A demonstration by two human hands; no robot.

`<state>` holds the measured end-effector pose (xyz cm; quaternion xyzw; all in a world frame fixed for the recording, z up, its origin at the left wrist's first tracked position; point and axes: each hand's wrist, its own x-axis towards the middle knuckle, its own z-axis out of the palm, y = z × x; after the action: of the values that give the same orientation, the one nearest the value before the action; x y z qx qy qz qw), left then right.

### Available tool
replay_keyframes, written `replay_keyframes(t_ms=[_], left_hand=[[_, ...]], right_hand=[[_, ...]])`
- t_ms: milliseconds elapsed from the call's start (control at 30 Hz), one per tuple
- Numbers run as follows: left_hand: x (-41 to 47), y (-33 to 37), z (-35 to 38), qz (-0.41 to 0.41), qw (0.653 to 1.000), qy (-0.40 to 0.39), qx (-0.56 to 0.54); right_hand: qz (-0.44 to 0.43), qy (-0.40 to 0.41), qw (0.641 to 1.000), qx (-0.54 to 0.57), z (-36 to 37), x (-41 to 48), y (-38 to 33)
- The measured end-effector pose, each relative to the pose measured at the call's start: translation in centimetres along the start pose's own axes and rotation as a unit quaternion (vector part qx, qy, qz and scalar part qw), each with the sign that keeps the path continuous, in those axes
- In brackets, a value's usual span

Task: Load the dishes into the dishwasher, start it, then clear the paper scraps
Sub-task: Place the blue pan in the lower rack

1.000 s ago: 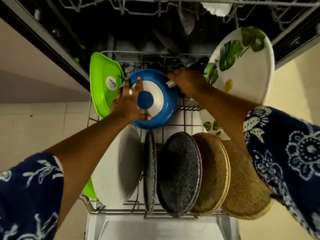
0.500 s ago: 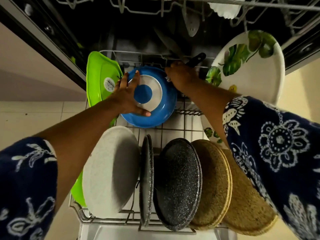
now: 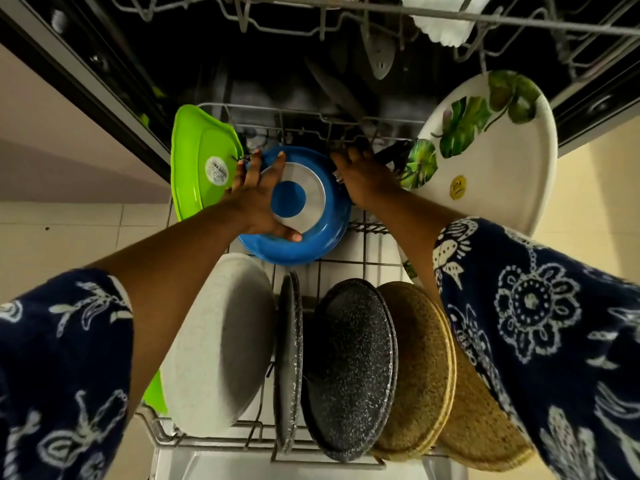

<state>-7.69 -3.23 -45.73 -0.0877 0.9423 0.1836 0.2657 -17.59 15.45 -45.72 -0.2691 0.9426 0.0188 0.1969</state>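
A blue pan [image 3: 322, 237] lies bottom-up, tilted, at the back of the lower dishwasher rack [image 3: 194, 441]. My left hand [image 3: 259, 199] presses flat on its silver and blue base, fingers spread and thumb near the lower rim. My right hand [image 3: 367, 181] grips the pan's black handle [image 3: 393, 154] where it meets the pan, and its fingertips are hidden behind the hand. Standing in the rack are a green plate [image 3: 201, 161], a leaf-patterned plate [image 3: 491, 161], a white plate [image 3: 221, 341], dark speckled plates [image 3: 349, 368] and tan woven-looking plates [image 3: 422, 358].
The upper rack [image 3: 381, 15] hangs overhead with a white item in it. The dark tub lies behind the lower rack. The open door [image 3: 277, 465] is at the bottom edge. Tiled floor shows on both sides.
Both hands stay on the pan, which has shifted slightly toward the rack's back. More of the black handle is now hidden behind my right hand.
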Motion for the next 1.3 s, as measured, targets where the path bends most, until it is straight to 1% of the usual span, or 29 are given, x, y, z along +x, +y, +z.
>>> replay_keyframes(t_ms=[167, 367, 467, 567, 633, 700, 767, 833, 900, 933, 967, 1000, 1033, 1067, 1100, 1133, 1167, 1200, 1233, 1267, 1300], left_hand=[[-1.4, 0.4, 0.2, 0.02, 0.999, 0.038, 0.022], [-3.4, 1.2, 0.4, 0.021, 0.998, 0.055, 0.023], [-5.1, 1.9, 0.0, 0.026, 0.993, 0.113, -0.007], [-8.3, 3.1, -0.8, 0.032, 0.979, 0.187, -0.069], [-11.6, 4.0, -1.1, 0.029, 0.969, 0.217, -0.114], [-16.2, 5.1, -0.9, 0.035, 0.955, 0.241, -0.171], [-20.4, 6.3, 0.0, 0.041, 0.93, 0.28, -0.236], [-25.8, 7.3, 1.6, 0.04, 0.893, 0.33, -0.305], [-30.9, 7.7, 4.4, 0.023, 0.844, 0.354, -0.403], [-33.3, 7.6, 6.2, 0.005, 0.819, 0.349, -0.455], [-35.3, 7.4, 8.3, -0.024, 0.795, 0.342, -0.501], [-36.9, 7.2, 10.5, -0.064, 0.768, 0.333, -0.543], [-38.0, 6.8, 12.7, -0.113, 0.74, 0.321, -0.58], [-38.6, 6.4, 14.6, -0.168, 0.712, 0.302, -0.611], [-38.8, 6.0, 16.4, -0.226, 0.684, 0.272, -0.639], [-38.8, 5.7, 17.6, -0.284, 0.649, 0.229, -0.667], [-38.5, 5.5, 18.5, -0.338, 0.609, 0.178, -0.696], [-37.9, 5.1, 19.2, -0.379, 0.567, 0.128, -0.72], [-37.3, 4.9, 19.6, -0.399, 0.529, 0.089, -0.744], [-36.6, 4.6, 19.9, -0.4, 0.499, 0.064, -0.766], [-35.8, 4.4, 20.0, -0.394, 0.474, 0.055, -0.786]], right_hand=[[0.011, 0.055, 0.998, 0.032, -0.2, -1.9, 0.4], [0.035, 0.075, 0.995, 0.063, 0.1, -4.0, 0.6], [0.066, 0.098, 0.985, 0.125, -0.2, -6.3, -0.3], [0.095, 0.127, 0.966, 0.206, -1.7, -11.1, -2.0], [0.102, 0.159, 0.958, 0.218, -2.7, -15.2, -3.3], [0.107, 0.199, 0.947, 0.228, -3.2, -20.2, -4.7], [0.113, 0.232, 0.928, 0.269, -2.9, -24.6, -5.8], [0.132, 0.233, 0.905, 0.331, -2.4, -30.5, -6.9], [0.168, 0.224, 0.876, 0.393, -0.7, -36.3, -7.9], [0.193, 0.225, 0.852, 0.431, 0.8, -39.1, -8.6], [0.23, 0.223, 0.817, 0.479, 2.5, -41.5, -9.3], [0.279, 0.207, 0.764, 0.544, 4.7, -43.3, -10.0], [0.336, 0.176, 0.687, 0.62, 6.9, -44.7, -10.5], [0.394, 0.129, 0.593, 0.691, 9.1, -45.5, -10.9], [0.449, 0.075, 0.497, 0.739, 11.1, -45.9, -11.0], [0.486, 0.032, 0.418, 0.767, 12.6, -46.2, -10.9], [0.498, 0.006, 0.375, 0.782, 13.9, -46.2, -10.8], [0.493, 0.0, 0.355, 0.794, 15.0, -46.0, -10.6], [0.486, 0.008, 0.341, 0.804, 15.5, -45.6, -10.4], [0.481, 0.023, 0.321, 0.816, 15.9, -45.1, -10.3], [0.474, 0.037, 0.299, 0.827, 16.0, -44.3, -10.2]])
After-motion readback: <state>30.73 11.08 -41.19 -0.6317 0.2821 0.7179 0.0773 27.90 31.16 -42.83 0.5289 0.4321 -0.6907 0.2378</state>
